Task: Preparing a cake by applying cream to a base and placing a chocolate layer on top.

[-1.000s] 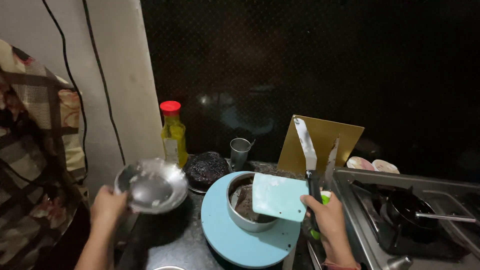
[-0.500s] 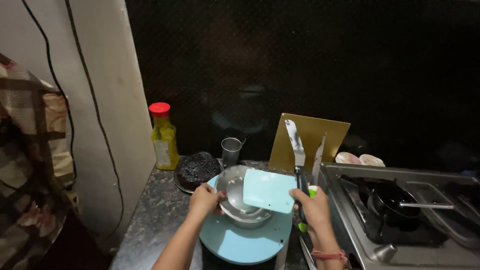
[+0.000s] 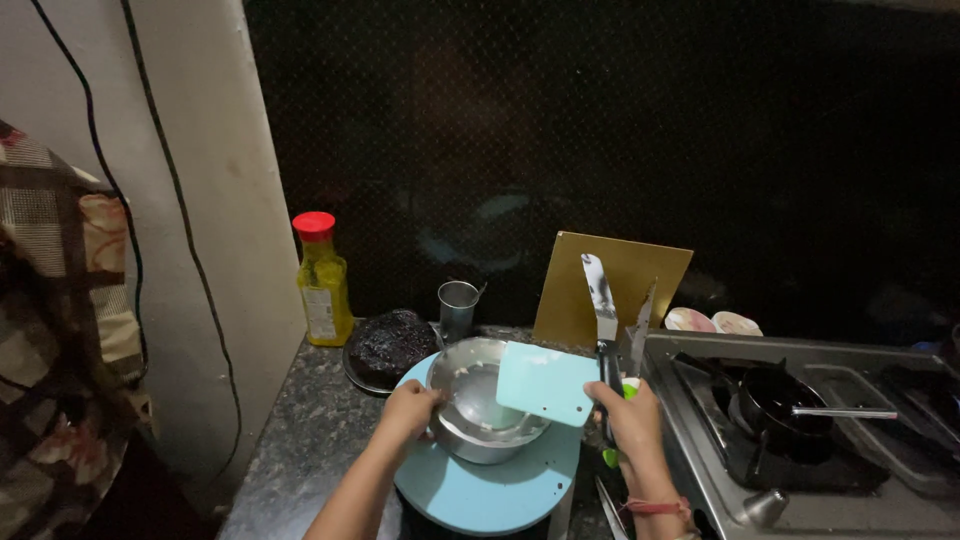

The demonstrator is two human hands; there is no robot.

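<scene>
- A person's left hand (image 3: pixel 408 412) has its grip closed on the near left rim of a steel bowl (image 3: pixel 480 415), which sits tilted on a round blue turntable (image 3: pixel 490 485) on the speckled worktop (image 3: pixel 305 440).
- The right hand (image 3: pixel 632 418) has its grip closed on three tools at once: a pale blue scraper (image 3: pixel 545 384) held over the bowl's right rim, a long flat spatula (image 3: pixel 600 300) and a serrated knife (image 3: pixel 640 325), both blades pointing up.
- One dark round cake (image 3: pixel 390 345) lies on a plate just behind the turntable, to the left.
- One yellow bottle (image 3: pixel 322 285) with a red cap stands near the wall, beside the cake.
- One steel cup (image 3: pixel 458 308) stands behind the bowl.
- One golden square board (image 3: pixel 640 270) leans against the dark back wall, behind the upright blades.
- Two pale round pieces (image 3: pixel 712 322) lie beside the board; what they are cannot be told.
- The stove (image 3: pixel 800 470) stands right of the turntable with one small dark pan (image 3: pixel 780 400) on a burner, its handle pointing right.
- A patterned cloth (image 3: pixel 60 330) hangs at the far left edge.
</scene>
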